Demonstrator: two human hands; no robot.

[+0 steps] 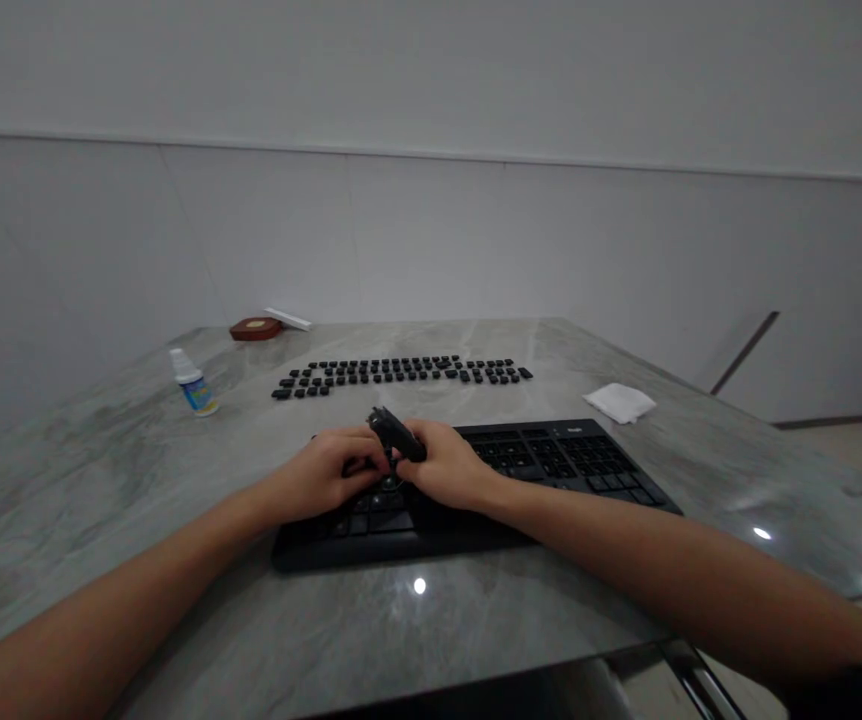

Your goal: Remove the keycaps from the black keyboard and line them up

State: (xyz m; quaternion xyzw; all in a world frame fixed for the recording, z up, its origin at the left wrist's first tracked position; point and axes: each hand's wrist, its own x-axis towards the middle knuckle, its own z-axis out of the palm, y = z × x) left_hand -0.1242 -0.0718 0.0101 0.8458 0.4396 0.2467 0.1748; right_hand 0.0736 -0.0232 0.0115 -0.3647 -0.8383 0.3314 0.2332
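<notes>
A black keyboard lies before me on the marble-patterned table, with many of its keycaps off. My right hand is closed around a black keycap puller over the keyboard's left half; a thin wire shows below it. Fingers curled and pinched together, my left hand rests on the keys beside the puller's lower end. What those fingertips hold, if anything, is hidden. Beyond the keyboard, loose black keycaps stand in several neat rows.
A small white-capped bottle with a blue label stands at the left. Farther back are a reddish-brown box and a flat white object. A folded white tissue lies to the right. The table's front edge is close below.
</notes>
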